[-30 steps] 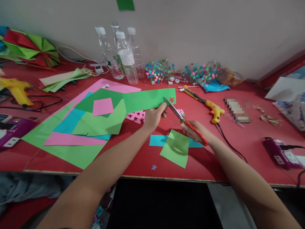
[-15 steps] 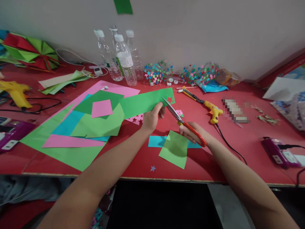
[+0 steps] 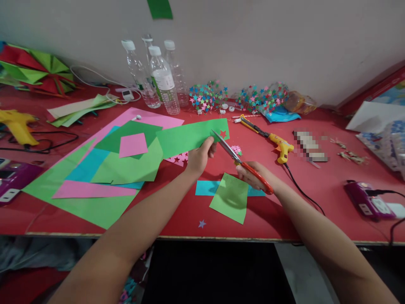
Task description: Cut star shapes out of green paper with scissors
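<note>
Head view: a red table runs along a wall. On its left lies a pile of paper sheets, pink, green and blue, overlapping one another. A folded paper wheel in red and green sits far left, and four clear bottles stand upright at the far side, left of middle.

A green strip is held over the middle of the table, its left end above the pile. The left hand pinches its near edge, thumb on top, fingers curled beneath. The right hand is closed around the handles of red scissors; their tip overlaps the strip, just left of a red star shape. Whether the blades are cutting cannot be told.

One yellow glue gun lies at the left, another glue gun right of the scissors. Near the middle, a light-green piece rests across a blue strip. Pink stars lie beneath the blades. Smallest, a lilac star lies close to the near edge.
</note>
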`<state>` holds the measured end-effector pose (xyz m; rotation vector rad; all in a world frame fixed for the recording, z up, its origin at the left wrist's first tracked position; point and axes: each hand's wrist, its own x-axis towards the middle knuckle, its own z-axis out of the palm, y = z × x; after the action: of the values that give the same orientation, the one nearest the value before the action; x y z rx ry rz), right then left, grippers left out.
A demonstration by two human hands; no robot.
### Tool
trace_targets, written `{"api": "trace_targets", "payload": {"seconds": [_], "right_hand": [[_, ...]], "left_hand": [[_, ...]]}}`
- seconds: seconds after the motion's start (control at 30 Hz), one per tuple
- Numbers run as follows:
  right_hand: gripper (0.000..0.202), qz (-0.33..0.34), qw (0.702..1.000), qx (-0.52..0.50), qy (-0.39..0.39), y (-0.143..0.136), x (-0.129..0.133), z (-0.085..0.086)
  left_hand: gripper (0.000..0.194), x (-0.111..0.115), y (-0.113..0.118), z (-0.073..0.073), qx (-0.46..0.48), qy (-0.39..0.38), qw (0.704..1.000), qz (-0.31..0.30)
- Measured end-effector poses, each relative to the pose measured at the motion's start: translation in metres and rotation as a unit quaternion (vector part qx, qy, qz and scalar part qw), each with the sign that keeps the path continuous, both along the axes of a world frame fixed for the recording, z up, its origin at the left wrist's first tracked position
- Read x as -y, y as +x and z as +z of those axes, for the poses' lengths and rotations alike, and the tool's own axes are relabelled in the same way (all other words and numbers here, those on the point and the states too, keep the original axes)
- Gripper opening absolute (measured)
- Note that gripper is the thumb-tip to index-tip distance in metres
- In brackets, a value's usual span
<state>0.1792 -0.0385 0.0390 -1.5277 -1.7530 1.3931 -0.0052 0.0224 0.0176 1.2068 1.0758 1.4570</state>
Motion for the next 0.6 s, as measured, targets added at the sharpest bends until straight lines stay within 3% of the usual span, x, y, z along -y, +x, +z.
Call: {"api": "trace_targets", "payload": {"seconds": [0.27, 0.47, 0.6], "right_hand": [[0.057, -0.007, 0.998, -0.06, -0.023, -0.003, 0.0, -0.008], [0.052, 0.036, 0.989, -0.136, -0.05, -0.008, 0.006, -0.016], [0.051, 0.011, 0.984, -0.171, -0.049, -0.016, 0.013, -0.019]], "left_hand": [[0.04, 0.002, 0.003, -0.005, -0.002, -0.016, 1.0, -0.01], [0.047, 0.012, 0.009, -0.007, -0.009, -0.038, 0.999, -0.029], [0.053, 0.016, 0.01, -0.011, -0.036, -0.022, 0.999, -0.03]]}}
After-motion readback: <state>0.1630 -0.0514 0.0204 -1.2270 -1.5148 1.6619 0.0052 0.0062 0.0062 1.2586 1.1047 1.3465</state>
